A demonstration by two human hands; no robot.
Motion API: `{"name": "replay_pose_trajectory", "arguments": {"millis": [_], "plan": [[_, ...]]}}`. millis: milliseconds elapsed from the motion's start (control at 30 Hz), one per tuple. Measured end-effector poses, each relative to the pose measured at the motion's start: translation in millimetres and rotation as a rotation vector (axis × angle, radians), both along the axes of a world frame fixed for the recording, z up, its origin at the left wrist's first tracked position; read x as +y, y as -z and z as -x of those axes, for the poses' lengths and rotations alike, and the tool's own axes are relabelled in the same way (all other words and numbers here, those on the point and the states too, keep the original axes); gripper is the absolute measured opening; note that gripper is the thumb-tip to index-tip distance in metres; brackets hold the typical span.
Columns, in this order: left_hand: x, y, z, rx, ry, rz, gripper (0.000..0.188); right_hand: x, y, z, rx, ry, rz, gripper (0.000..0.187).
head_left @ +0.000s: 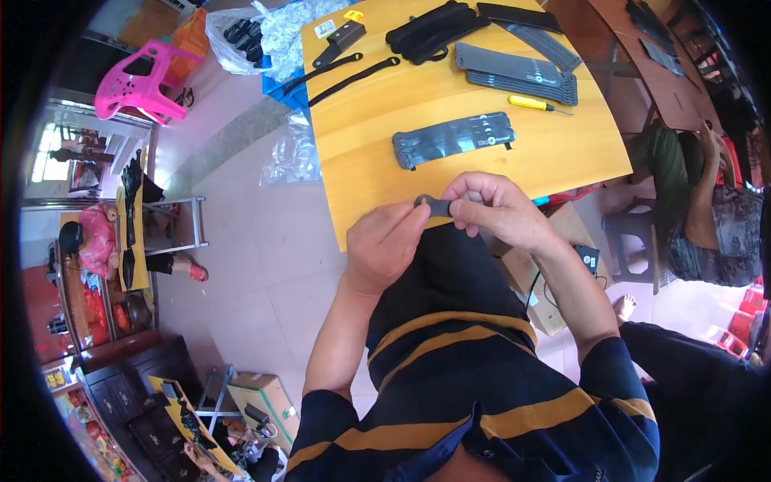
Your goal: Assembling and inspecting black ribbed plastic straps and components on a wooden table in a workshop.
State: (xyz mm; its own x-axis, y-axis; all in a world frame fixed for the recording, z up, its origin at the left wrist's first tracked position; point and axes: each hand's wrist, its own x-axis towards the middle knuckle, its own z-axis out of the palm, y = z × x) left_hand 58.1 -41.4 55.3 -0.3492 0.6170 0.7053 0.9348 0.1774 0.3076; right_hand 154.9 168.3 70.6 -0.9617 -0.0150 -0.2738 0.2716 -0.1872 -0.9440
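Note:
My left hand (pixel 384 245) and my right hand (pixel 506 210) meet at the near edge of the yellow table (pixel 357 177). Between them they stretch a short black strap (pixel 440 209) with a rounded, ring-like end. Left fingertips pinch the ring end, while the right thumb and fingers pinch the other side; the rest of the strap is hidden. Just beyond lies a flat bundle of black straps in a shiny plastic sleeve (pixel 454 140). Farther off are stacked grey sleeved packs (pixel 514 74) and a yellow-handled screwdriver (pixel 530 104).
At the table's far side lie a heap of black straps (pixel 434 32), two loose straps (pixel 353 83) and a dark metal tool (pixel 344 40). Plastic bags (pixel 293 40) fill a blue crate to the left. A pink chair (pixel 144 84) stands beyond. Another person (pixel 707 209) sits at right.

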Motion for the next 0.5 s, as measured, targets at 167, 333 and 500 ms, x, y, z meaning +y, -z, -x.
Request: {"name": "replay_pose_trajectory", "arguments": {"millis": [167, 333, 500], "plan": [[2.9, 16.3, 19.9, 0.039, -0.11, -0.05, 0.024, 28.9, 4.7, 7.2, -0.044, -0.064, -0.097, 0.017], [4.7, 25.7, 33.5, 0.018, -0.128, -0.029, 0.025, 81.0, 23.3, -0.2, -0.038, -0.026, -0.221, 0.012], [9.0, 38.8, 40.5, -0.028, -0.115, -0.009, 0.025, 104.5, 23.1, 9.3, -0.077, 0.02, -0.247, 0.01]]}}
